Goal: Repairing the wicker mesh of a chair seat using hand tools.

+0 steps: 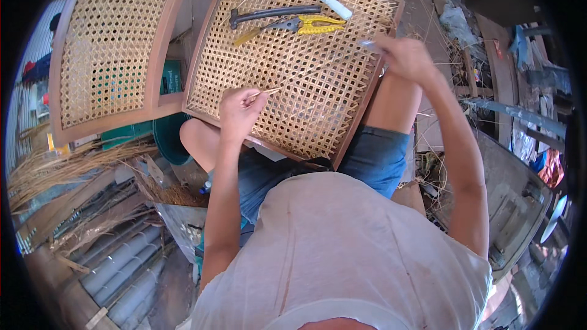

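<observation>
A square wooden frame with woven cane mesh [293, 110] rests across my lap. My left hand [239, 113] is closed over its left part, pinching a thin cane strip [269, 91] that points to the right. Above the right edge of the frame, my right hand [406, 58] is closed and blurred by motion. A small bluish-white tip [367, 43] sticks out of it to the left; its kind is unclear. On the far part of the mesh lie a dark hammer [275, 13], yellow-handled cutters [315, 24] and a white ribbed cylinder [332, 3].
A second cane panel [113, 43] in a wooden frame stands at the left. Below it are a dark green bucket [171, 139] and bundles of loose cane strands [67, 168]. Grey pipes [125, 269] lie lower left. At the right is a large grey case [495, 195] amid scattered scraps.
</observation>
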`<state>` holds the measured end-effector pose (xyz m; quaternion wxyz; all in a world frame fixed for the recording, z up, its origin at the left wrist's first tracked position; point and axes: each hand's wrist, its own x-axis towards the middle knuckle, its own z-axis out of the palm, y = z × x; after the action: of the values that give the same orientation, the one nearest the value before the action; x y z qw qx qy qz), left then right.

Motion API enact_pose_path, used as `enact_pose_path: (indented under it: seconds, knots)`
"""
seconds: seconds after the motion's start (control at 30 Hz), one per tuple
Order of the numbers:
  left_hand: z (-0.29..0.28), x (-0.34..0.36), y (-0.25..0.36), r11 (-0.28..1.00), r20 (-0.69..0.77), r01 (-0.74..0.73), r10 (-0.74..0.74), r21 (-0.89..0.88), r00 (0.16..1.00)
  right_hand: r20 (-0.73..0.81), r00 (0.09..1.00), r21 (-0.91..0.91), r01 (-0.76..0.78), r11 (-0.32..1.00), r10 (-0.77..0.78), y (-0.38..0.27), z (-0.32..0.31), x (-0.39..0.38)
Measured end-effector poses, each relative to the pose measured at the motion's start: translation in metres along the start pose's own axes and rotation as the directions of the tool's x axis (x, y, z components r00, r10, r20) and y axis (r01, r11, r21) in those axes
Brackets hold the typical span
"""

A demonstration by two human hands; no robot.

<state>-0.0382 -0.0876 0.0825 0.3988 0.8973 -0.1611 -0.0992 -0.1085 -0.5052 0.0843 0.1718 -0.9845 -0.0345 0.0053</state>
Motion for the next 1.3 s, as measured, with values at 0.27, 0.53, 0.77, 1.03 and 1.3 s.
enact_pose_path:
  seconds: [0.27,0.53,0.77,1.03,1.3]
  knots:
    - [0.059,-0.010,-0.021,0.995,-0.259,-0.083,0.065,-0.059,0.964,-0.063,0.994,-0.062,-0.089,0.994,0.085,0.054,-0.017,-0.018]
    - [0.081,-0.015,-0.013,0.975,-0.407,-0.128,0.193,0.182,0.893,-0.237,0.948,-0.366,-0.291,0.884,0.214,0.127,-0.059,-0.053]
    - [0.075,-0.019,-0.022,0.991,-0.427,-0.131,0.125,0.014,0.895,-0.377,0.917,-0.314,-0.260,0.913,0.131,0.130,-0.097,-0.054]
    - [0.099,0.005,0.057,0.923,-0.314,-0.384,0.366,0.004,0.876,-0.609,0.757,0.302,-0.056,0.952,0.237,0.040,-0.193,-0.057]
    - [0.007,0.043,0.182,0.546,-0.342,-0.451,0.295,-0.706,0.892,-0.565,0.730,0.609,0.054,0.791,0.385,-0.092,-0.189,-0.036]
